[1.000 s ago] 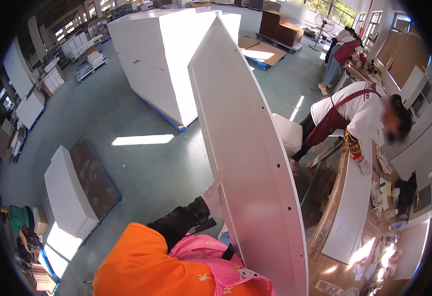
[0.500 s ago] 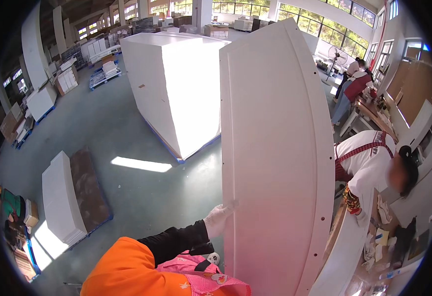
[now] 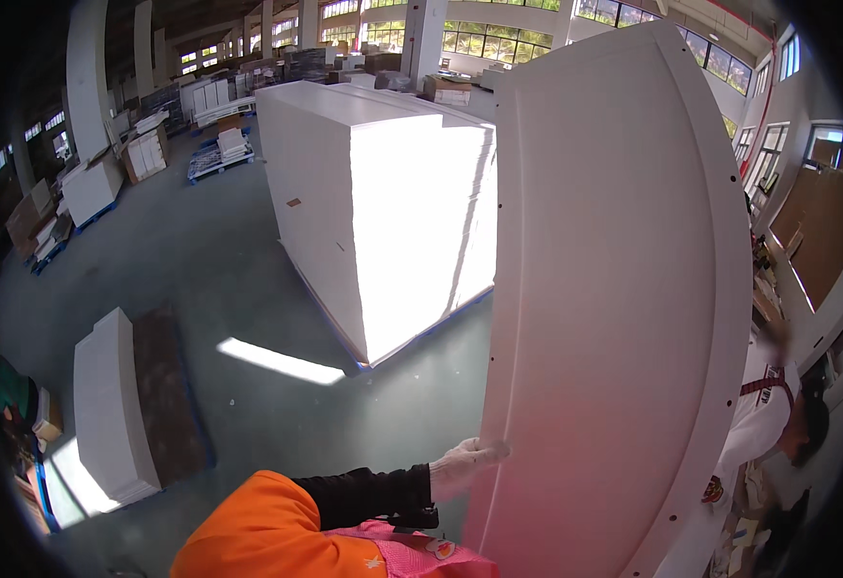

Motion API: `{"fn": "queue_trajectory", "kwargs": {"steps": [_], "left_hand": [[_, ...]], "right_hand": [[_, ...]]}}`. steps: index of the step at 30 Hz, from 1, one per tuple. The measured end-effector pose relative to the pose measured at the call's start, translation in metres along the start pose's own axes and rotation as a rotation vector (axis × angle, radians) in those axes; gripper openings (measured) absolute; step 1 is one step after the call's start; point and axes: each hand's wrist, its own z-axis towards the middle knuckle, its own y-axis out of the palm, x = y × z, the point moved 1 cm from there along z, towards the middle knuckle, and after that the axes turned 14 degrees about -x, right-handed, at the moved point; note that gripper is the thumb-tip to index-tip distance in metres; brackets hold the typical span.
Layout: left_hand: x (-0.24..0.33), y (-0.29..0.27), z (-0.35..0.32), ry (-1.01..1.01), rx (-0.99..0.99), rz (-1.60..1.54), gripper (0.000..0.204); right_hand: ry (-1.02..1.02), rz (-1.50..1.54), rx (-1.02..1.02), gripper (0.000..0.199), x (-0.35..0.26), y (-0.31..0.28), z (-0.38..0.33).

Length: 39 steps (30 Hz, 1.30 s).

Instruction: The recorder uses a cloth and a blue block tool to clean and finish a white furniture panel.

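The white-gloved left hand (image 3: 460,464) has its grip clasped on the left edge of a tall, white, dark-holed flat panel (image 3: 614,289), which stands upright before the person, right of centre. The right hand is out of sight, so its grip cannot be told. Left of the panel, a large white block-shaped stack (image 3: 311,212) rises from the grey-green smooth floor (image 3: 277,424); a lower stack of white boards (image 3: 108,409) sits farther left.
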Motion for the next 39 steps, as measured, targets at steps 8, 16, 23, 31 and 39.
{"fn": "queue_trajectory", "kwargs": {"steps": [8,16,23,31,39], "left_hand": [[0.174,-0.106,-0.004,0.133,-0.077,0.144,0.054],[0.423,-0.178,0.024,0.6,0.012,0.703,0.041],[0.622,-0.289,0.044,0.779,0.329,0.566,0.033],[0.772,-0.451,0.019,0.852,0.373,0.405,0.039],[0.862,-0.645,0.006,0.801,0.327,0.373,0.033]], "right_hand": [[-0.078,-0.008,-0.045,0.033,-0.104,0.106,0.136],[-0.178,-0.028,-0.082,0.034,-0.19,0.16,0.264],[-0.31,-0.062,-0.168,0.034,-0.279,0.179,0.383],[-0.476,-0.093,-0.147,0.035,-0.381,0.206,0.481],[-0.604,-0.071,0.083,0.035,-0.45,0.26,0.542]]}}
